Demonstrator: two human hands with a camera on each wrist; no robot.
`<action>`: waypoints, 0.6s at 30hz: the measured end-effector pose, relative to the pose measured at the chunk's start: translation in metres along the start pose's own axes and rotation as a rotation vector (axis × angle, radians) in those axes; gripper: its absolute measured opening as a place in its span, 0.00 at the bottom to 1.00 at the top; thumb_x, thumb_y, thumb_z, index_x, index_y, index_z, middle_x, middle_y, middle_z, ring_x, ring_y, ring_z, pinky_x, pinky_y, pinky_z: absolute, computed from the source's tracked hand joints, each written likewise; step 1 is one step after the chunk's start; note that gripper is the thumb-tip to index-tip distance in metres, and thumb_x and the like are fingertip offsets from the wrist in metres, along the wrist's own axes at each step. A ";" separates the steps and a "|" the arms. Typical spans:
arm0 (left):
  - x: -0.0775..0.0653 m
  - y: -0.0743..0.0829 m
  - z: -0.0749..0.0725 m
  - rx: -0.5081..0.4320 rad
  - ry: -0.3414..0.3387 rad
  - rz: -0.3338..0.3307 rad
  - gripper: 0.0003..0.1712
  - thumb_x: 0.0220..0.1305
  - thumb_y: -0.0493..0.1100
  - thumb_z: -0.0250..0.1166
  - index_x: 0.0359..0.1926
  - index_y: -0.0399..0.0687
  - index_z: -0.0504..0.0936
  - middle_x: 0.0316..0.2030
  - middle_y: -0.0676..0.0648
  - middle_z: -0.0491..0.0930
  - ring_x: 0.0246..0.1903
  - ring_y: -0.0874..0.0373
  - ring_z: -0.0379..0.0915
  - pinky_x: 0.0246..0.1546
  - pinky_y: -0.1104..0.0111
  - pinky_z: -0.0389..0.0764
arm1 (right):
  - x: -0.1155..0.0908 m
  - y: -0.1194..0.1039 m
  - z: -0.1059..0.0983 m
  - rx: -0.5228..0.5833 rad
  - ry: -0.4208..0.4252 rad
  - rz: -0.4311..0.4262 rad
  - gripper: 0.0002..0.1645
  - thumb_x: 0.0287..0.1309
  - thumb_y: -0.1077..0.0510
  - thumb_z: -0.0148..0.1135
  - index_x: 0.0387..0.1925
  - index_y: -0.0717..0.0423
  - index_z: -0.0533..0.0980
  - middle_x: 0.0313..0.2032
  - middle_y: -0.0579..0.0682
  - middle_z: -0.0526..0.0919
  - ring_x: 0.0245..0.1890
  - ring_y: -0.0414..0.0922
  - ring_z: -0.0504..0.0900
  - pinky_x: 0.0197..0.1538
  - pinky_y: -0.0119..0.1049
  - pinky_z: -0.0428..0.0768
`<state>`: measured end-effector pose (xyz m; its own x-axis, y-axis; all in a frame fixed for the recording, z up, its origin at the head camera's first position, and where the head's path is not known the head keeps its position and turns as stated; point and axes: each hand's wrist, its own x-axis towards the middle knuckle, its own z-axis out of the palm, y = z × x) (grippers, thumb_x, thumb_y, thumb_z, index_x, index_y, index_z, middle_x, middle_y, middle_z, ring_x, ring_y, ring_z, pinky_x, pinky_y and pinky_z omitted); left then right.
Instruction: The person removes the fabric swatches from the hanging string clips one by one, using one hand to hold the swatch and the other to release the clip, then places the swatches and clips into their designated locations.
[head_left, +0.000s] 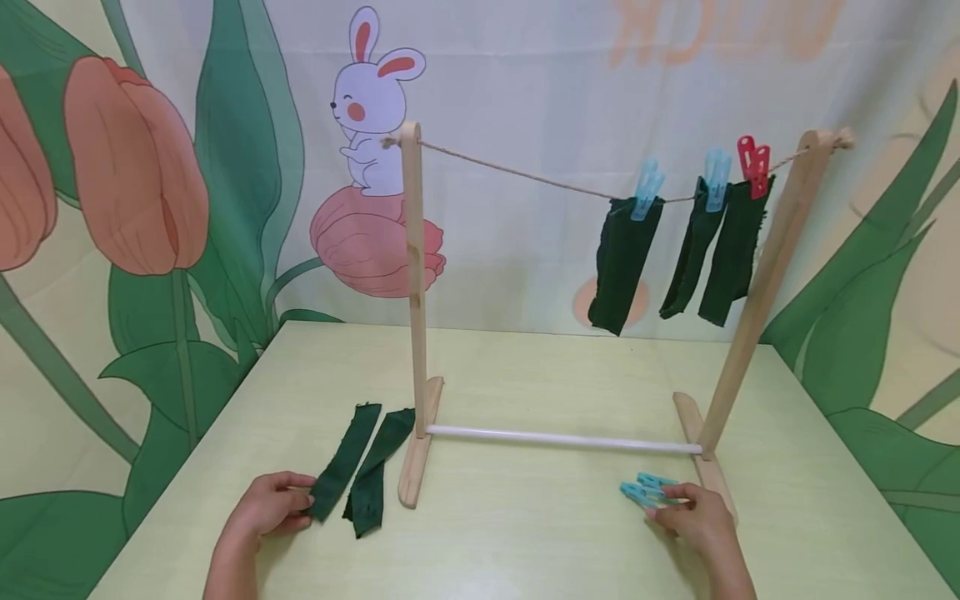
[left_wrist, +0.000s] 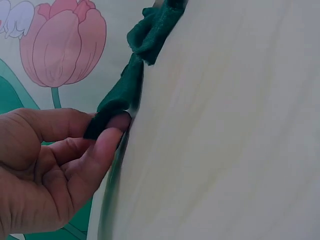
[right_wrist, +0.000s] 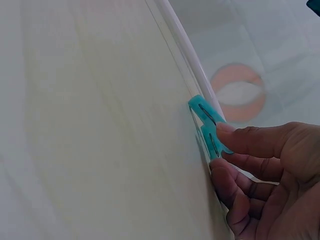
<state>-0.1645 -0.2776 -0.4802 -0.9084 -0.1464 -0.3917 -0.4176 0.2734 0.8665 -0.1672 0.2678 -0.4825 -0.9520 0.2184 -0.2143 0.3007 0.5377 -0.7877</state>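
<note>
This looks like a screened-off spot indoors; home or studio, I cannot tell. Cloth (head_left: 517,92) printed with tulips (head_left: 135,167) and a cartoon rabbit (head_left: 369,104) backs the pale table (head_left: 540,533).

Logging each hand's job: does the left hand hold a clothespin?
No, the left hand pinches the end of a dark green cloth strip.

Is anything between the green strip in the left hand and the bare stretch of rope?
Seen from the head, the stand's left post rises between the strip in the left hand and the bare rope; a second strip lies nearer that post. A straight path might meet the post.
</note>
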 end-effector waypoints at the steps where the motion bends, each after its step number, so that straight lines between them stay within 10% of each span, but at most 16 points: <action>1: 0.000 0.000 0.000 0.003 0.000 0.001 0.17 0.57 0.28 0.57 0.49 0.25 0.72 0.33 0.41 0.73 0.26 0.54 0.72 0.28 0.64 0.80 | 0.000 0.000 0.000 -0.005 0.002 -0.001 0.27 0.42 0.63 0.71 0.44 0.73 0.74 0.22 0.48 0.78 0.21 0.43 0.76 0.27 0.35 0.72; 18: -0.023 0.000 0.004 0.089 -0.001 -0.084 0.19 0.61 0.36 0.61 0.51 0.29 0.73 0.31 0.45 0.79 0.30 0.53 0.75 0.31 0.62 0.77 | -0.006 0.000 -0.009 0.015 -0.019 -0.029 0.31 0.50 0.56 0.69 0.50 0.73 0.71 0.30 0.53 0.82 0.29 0.44 0.79 0.31 0.36 0.75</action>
<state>-0.1434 -0.2708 -0.4721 -0.8703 -0.1711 -0.4618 -0.4920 0.3436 0.7999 -0.1612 0.2740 -0.4760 -0.9612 0.1877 -0.2020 0.2724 0.5316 -0.8020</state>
